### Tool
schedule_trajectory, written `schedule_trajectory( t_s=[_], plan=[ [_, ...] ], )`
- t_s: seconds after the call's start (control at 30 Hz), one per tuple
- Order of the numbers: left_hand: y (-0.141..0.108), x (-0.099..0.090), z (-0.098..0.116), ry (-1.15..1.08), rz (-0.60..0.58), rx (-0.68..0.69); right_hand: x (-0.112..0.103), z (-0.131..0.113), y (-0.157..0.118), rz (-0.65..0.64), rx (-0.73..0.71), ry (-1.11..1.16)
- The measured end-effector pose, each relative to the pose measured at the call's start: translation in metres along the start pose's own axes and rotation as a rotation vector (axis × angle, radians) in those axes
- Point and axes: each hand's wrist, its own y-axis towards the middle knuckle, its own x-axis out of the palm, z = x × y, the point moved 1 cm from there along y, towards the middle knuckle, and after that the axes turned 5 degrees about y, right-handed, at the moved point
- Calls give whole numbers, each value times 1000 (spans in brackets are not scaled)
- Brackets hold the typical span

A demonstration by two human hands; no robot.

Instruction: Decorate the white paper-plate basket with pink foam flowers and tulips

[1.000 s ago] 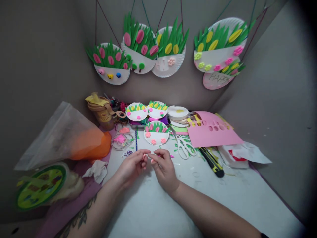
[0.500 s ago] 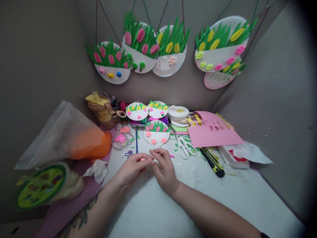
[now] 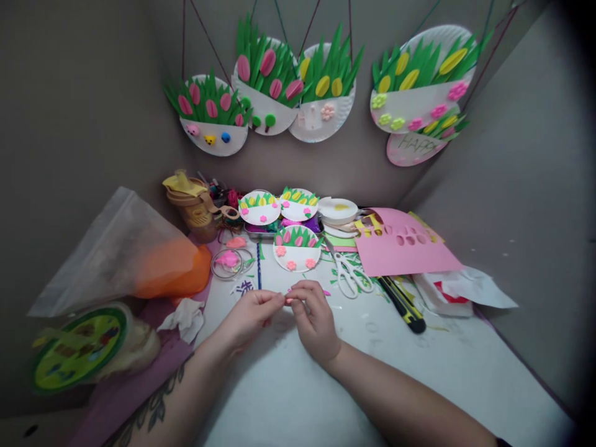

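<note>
Over the front middle of the table, my left hand (image 3: 251,316) pinches thumb against forefinger at a small piece of pink modelling clay (image 3: 289,302). My right hand (image 3: 316,323) meets it there, its curled fingers and thumb closed on the other side of the same piece. Fingers hide most of the clay. Just beyond them lies a small paper plate basket (image 3: 298,257) with green paper grass, pink tulips and pink clay flowers. White scissors (image 3: 347,273) rest to the right of this plate.
Left are a zip bag of orange clay (image 3: 172,267), a tub with a green-rimmed lid (image 3: 81,347), a crumpled tissue (image 3: 184,320) and a lidded cup (image 3: 190,208). Right lie a utility knife (image 3: 403,304) and pink card (image 3: 405,248). Decorated plates (image 3: 326,121) hang on the wall.
My right fingers have closed in on the pink clay at my left fingertips. Part of the clay now shows between the two hands. The view has shifted slightly.
</note>
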Motion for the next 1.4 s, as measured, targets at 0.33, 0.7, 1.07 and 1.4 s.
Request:
schedule_trajectory(
  t_s=[0.33,0.7,1.07,1.4],
  plan=[
    [5,-2,-9,-77,15,48,-1,3,0,-34,-10,52],
    [3,2,-9,-130,73,14,-1,2,1,-27,3,54],
    [-6,16,4,-1064,-45,-108,10,-25,-5,-49,-354,-219],
    [-4,5,6,-1198,35,14,12,-21,-12,-226,-364,-436]
  ],
)
